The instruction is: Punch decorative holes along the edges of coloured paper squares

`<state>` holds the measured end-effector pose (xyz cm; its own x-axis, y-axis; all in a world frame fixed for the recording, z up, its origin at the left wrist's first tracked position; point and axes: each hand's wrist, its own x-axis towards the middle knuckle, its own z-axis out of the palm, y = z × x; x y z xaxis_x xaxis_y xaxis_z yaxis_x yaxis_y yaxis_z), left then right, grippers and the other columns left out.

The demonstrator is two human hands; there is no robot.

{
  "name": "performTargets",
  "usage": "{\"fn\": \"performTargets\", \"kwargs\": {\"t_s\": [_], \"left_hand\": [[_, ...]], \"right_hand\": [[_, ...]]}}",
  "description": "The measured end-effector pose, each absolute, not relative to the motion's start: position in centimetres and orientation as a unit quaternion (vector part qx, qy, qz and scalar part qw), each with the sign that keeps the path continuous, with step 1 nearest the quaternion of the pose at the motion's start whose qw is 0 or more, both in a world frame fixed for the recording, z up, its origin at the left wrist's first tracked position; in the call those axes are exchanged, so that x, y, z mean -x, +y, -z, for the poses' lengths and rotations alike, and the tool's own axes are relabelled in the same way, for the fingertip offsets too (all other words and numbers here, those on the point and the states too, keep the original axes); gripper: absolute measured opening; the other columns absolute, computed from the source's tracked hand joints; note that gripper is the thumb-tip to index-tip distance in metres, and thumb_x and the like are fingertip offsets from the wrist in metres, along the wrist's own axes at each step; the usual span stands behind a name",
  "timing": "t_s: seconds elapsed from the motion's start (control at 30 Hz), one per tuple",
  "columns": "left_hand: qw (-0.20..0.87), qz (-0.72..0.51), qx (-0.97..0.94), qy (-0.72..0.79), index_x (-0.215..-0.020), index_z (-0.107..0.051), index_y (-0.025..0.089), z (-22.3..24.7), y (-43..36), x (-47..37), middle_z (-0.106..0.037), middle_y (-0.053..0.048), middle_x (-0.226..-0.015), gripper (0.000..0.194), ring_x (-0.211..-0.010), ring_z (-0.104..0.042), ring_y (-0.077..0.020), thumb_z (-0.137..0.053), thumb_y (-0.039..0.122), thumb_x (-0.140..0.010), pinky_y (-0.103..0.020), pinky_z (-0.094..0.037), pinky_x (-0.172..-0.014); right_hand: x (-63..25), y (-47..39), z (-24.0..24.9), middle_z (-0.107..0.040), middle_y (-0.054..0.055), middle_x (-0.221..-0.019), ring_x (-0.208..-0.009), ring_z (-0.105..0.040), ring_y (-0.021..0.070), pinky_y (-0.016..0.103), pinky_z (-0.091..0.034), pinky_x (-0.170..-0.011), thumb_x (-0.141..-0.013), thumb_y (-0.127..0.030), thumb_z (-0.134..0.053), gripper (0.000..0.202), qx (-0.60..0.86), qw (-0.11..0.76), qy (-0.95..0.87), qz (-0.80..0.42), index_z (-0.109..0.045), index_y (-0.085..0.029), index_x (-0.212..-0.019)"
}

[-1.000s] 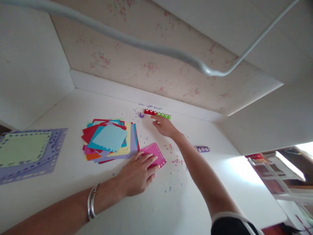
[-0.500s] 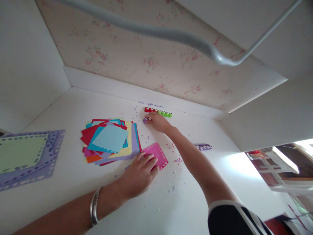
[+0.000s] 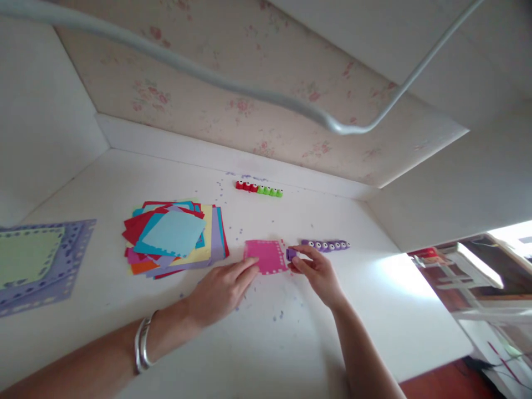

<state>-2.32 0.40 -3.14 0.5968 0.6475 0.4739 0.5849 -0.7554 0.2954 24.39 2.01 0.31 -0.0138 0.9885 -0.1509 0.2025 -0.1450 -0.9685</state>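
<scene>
The right hand (image 3: 318, 271) pinches a small purple plastic paper punch (image 3: 291, 254) between thumb and fingertips, right at the right edge of a square pink paper sheet with punched borders (image 3: 266, 256) lying flat on the white tabletop (image 3: 233, 354). The left hand (image 3: 218, 288), fingers stretched out and loosely together, presses its fingertips on the pink sheet's lower left edge; a silver bangle (image 3: 142, 343) circles that wrist. Just right of the punch lies a row of purple punches (image 3: 326, 244). Left of the sheet sits a stack of coloured paper squares (image 3: 174, 237), and further back a row of red and green punches (image 3: 259, 189)
</scene>
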Motion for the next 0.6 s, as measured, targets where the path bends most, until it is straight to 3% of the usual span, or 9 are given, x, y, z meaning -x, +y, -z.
{"fn": "performTargets", "kwargs": {"t_s": [0.13,0.27,0.5,0.6], "left_hand": [[0.093,-0.33,-0.876,0.339,-0.117,-0.059,0.017,3.1,0.8,1.7,-0.064,-0.007,-0.123,0.023,-0.106,-0.065,-0.0174,-0.046,0.018,-0.098,-0.032,-0.055,-0.093],[0.134,-0.373,-0.841,0.368,-0.105,-0.063,0.019,2.8,1.5,1.5,-0.068,-0.005,-0.109,0.015,-0.098,-0.067,-0.0158,-0.053,0.026,-0.096,-0.03,-0.056,-0.089],[0.292,-0.44,-0.713,0.46,-0.092,-0.063,0.017,2.9,3.1,1.9,-0.062,-0.004,-0.095,0.01,-0.079,-0.066,-0.0119,-0.054,0.021,-0.089,-0.024,-0.061,-0.072],[0.263,-0.425,-0.722,0.479,-0.098,-0.061,0.018,2.0,3.0,1.9,-0.059,-0.004,-0.098,0.012,-0.073,-0.063,-0.0108,-0.054,0.022,-0.089,-0.025,-0.059,-0.071]], "right_hand": [[-24.9,0.9,0.4,-0.074,0.003,-0.092,-0.076,-0.072,0.0195,0.039,-0.061,-0.078,-0.075,-0.047,-0.076,0.038,0.58,0.432,-0.476,-0.5,-0.067,-0.025,-0.105],[-24.6,1.1,0.4,-0.074,0.003,-0.086,-0.075,-0.071,0.0193,0.037,-0.06,-0.076,-0.076,-0.046,-0.075,0.038,0.569,0.428,-0.479,-0.514,-0.067,-0.024,-0.106],[-23.9,0.8,0.4,-0.073,0.002,-0.081,-0.075,-0.07,0.0176,0.033,-0.057,-0.074,-0.079,-0.044,-0.072,0.035,0.543,0.412,-0.493,-0.541,-0.067,-0.024,-0.107],[-23.7,0.9,0.8,-0.072,0.002,-0.076,-0.073,-0.069,0.0168,0.03,-0.055,-0.07,-0.08,-0.043,-0.071,0.035,0.545,0.41,-0.502,-0.533,-0.066,-0.023,-0.108]]}}
